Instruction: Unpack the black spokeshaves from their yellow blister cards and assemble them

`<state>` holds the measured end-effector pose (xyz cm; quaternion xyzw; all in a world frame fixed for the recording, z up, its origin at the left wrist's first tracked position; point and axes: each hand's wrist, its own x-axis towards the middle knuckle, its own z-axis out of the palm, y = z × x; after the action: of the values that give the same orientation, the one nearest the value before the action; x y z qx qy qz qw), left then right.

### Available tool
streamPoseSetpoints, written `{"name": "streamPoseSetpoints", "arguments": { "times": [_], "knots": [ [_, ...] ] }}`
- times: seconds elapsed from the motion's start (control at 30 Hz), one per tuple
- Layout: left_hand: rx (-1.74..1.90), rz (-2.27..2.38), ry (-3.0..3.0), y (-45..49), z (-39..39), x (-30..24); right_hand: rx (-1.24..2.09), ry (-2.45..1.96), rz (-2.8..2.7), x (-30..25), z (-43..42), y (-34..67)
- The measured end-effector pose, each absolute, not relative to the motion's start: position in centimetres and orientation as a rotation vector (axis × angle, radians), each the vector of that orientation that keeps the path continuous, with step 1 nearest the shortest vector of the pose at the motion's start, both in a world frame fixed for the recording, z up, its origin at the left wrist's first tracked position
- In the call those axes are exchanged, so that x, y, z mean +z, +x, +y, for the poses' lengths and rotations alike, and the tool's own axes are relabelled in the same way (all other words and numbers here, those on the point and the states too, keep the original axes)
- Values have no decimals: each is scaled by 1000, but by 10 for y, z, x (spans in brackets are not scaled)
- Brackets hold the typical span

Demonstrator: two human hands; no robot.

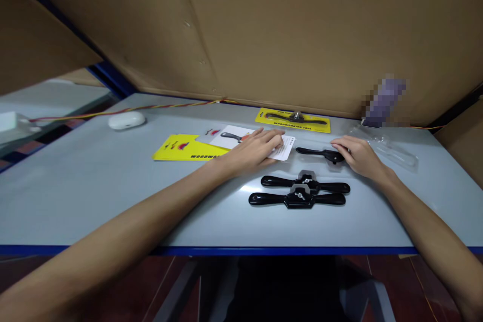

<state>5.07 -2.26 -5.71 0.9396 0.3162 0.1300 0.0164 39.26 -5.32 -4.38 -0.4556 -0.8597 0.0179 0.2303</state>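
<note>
My left hand (pixel 260 147) lies palm down, fingers stretched, on a white printed card (pixel 287 150) with a picture of a spokeshave. Under that card is a yellow backing card (pixel 177 150). My right hand (pixel 356 156) is closed around the right end of a black spokeshave (pixel 317 152), which lies level at the table's surface; its far handle is hidden by the fingers. Nearer to me, two more black spokeshaves lie side by side, a rear one (pixel 281 181) and a front one (pixel 267 199), each with a grey blade and wing screws.
At the back, a spokeshave on a yellow card (pixel 260 116) is still packaged. Clear plastic blister shells (pixel 400 155) lie right, near a blurred purple item (pixel 385 103). A white earbud case (pixel 126 120) and a red-yellow cord (pixel 158 107) are left. Cardboard walls (pixel 283 35) enclose the table.
</note>
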Motion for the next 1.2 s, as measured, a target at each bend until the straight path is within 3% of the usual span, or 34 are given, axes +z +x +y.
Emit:
{"name": "streamPoseSetpoints", "arguments": {
  "times": [0.57, 0.83, 1.2],
  "knots": [
    [422, 1302, 3051, 59, -28, -52, 118, -1260, -2272, -42, -54, 386],
    [509, 1201, 3031, 57, -31, -51, 94, -1256, -2266, -44, -53, 386],
    [312, 1215, 2961, 63, -36, -42, -231, -1129, -2347, -50, -54, 389]
  ]
}}
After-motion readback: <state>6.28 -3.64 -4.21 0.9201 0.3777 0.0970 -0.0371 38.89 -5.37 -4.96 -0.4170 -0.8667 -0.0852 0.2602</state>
